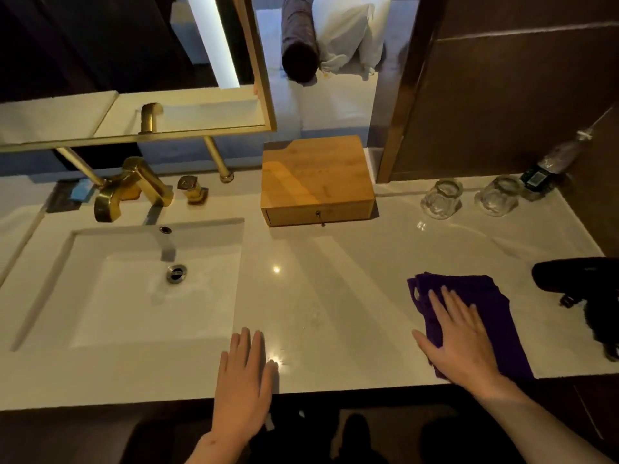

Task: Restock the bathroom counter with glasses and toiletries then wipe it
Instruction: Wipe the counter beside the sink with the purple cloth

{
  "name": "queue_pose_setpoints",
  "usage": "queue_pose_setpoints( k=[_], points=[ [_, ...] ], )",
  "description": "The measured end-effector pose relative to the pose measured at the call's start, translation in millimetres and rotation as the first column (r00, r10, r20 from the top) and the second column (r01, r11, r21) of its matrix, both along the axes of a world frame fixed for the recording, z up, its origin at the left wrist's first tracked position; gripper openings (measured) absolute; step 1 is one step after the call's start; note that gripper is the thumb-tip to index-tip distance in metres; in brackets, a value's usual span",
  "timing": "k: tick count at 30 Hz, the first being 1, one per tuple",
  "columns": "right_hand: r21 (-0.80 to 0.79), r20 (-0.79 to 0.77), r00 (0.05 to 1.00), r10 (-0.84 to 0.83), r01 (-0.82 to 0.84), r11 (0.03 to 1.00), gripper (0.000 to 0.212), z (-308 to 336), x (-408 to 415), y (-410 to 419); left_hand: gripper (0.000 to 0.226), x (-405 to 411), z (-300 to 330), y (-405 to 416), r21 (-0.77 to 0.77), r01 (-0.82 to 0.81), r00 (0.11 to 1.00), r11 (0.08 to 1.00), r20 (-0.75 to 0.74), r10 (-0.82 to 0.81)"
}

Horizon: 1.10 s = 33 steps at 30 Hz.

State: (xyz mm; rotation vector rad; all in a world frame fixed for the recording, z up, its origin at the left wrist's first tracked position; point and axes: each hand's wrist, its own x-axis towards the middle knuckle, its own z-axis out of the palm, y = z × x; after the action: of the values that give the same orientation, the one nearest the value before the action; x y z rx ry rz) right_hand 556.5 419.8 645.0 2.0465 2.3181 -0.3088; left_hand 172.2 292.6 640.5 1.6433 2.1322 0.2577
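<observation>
Wiping stage: judging by the layout, restocking looks done and the cloth work is on.
Counter (335, 262): biggest surface here, white, glossy, hard; it looks slick, so a cloth should glide with light pressure.
Sink (150, 279): sunk into the counter's left part, gold tap (130, 189) behind it; corners will probably need a fingertip through the cloth.
Wooden box (316, 182): rigid, sits at the back centre; likely light enough to lift by its 2 sides if the patch beneath needs wiping.
Cloth (489, 309): purple, soft, floppy, folded flat near the front edge on the right; best driven by a flat palm, since a pinch would bunch it.
Right hand (465, 346): fingers spread, palm pressed flat on the cloth, not pinching.
Left hand (244, 386): fingers extended and close together, resting on the counter's front edge, holding nothing.
Glasses (442, 199): 2, clear, at the back right; fragile and slippery, best taken around the body, and worth steering the cloth clear.
Bottle (539, 177): small, beside the right glass, details unclear.
</observation>
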Motion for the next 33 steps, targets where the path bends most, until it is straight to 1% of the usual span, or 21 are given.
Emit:
queue_pose_setpoints(
  k=[3, 5, 9, 12, 15, 17, 19, 20, 22, 24, 25, 28, 31, 33],
  points=[
    [0.008, 0.002, 0.995, 0.095, -0.095, 0.995, 0.088, -6.4, 4.2, 10.5, 0.065, 4.0, -2.7, -23.3, -0.037, 0.007, 0.997, 0.999, -0.077, -0.009],
    [-0.001, 0.000, 0.994, 0.112, -0.112, 0.994, 0.087, -11.4, 7.5, 11.3, 0.069, 1.8, -5.5, -33.8, -0.045, -0.009, 0.996, 0.999, -0.084, 0.005],
    [0.034, -0.015, 0.998, 0.066, -0.066, 0.997, 0.074, -16.8, 21.5, 12.2, 0.064, 11.4, -9.4, -39.2, -0.047, -0.010, 0.997, 0.999, -0.083, 0.006],
    [0.046, -0.103, 0.994, 0.036, -0.031, 0.998, 0.069, -22.2, 20.3, 10.0, 0.065, 13.0, -8.0, -48.1, -0.059, -0.012, 0.994, 0.998, -0.111, 0.006],
    [0.060, -0.140, 0.990, -0.012, 0.020, 0.998, 0.063, -24.5, 8.0, 14.3, 0.065, 8.3, -7.4, -49.1, -0.054, -0.024, 0.992, 0.998, -0.127, 0.017],
    [0.062, -0.193, 0.980, -0.051, 0.064, 0.996, 0.058, -21.2, -3.1, 18.9, 0.066, 6.2, -8.0, -45.4, -0.042, -0.025, 0.992, 0.999, -0.126, 0.020],
    [0.031, -0.319, 0.938, -0.133, 0.151, 0.988, 0.053, -18.5, -16.6, 17.7, 0.067, -0.3, -8.7, -42.6, -0.028, -0.034, 0.990, 0.999, -0.136, 0.030],
    [-0.002, -0.407, 0.890, -0.203, 0.222, 0.975, 0.051, -17.5, -24.7, 15.8, 0.067, -6.1, -8.8, -40.6, -0.022, -0.044, 0.988, 0.999, -0.146, 0.041],
    [-0.096, -0.570, 0.750, -0.337, 0.346, 0.933, 0.048, -14.4, -43.4, 13.2, 0.068, -17.8, -9.1, -35.8, -0.019, -0.075, 0.986, 0.997, -0.154, 0.071],
    [-0.126, -0.679, 0.637, -0.366, 0.390, 0.912, 0.044, -10.6, -64.4, 12.4, 0.069, -22.9, -10.7, -33.3, -0.027, -0.082, 0.984, 0.996, -0.160, 0.077],
    [-0.116, -0.713, 0.607, -0.351, 0.390, 0.913, 0.041, -9.1, -75.3, 12.6, 0.069, -23.1, -12.5, -33.5, -0.034, -0.075, 0.983, 0.997, -0.170, 0.068],
    [-0.078, -0.768, 0.578, -0.275, 0.342, 0.937, 0.035, -8.3, -111.5, 14.8, 0.069, -25.5, -18.6, -36.8, -0.059, -0.066, 0.982, 0.996, -0.178, 0.054],
    [-0.087, -0.802, 0.544, -0.247, 0.303, 0.949, 0.035, -9.6, -149.2, 29.7, 0.067, -30.5, -20.7, -35.7, -0.065, -0.057, 0.987, 0.996, -0.154, 0.047],
    [-0.081, -0.807, 0.541, -0.237, 0.295, 0.952, 0.036, -9.0, -173.3, 42.9, 0.068, -29.2, -20.0, -36.1, -0.078, -0.038, 0.987, 0.996, -0.160, 0.025]
  ],
)
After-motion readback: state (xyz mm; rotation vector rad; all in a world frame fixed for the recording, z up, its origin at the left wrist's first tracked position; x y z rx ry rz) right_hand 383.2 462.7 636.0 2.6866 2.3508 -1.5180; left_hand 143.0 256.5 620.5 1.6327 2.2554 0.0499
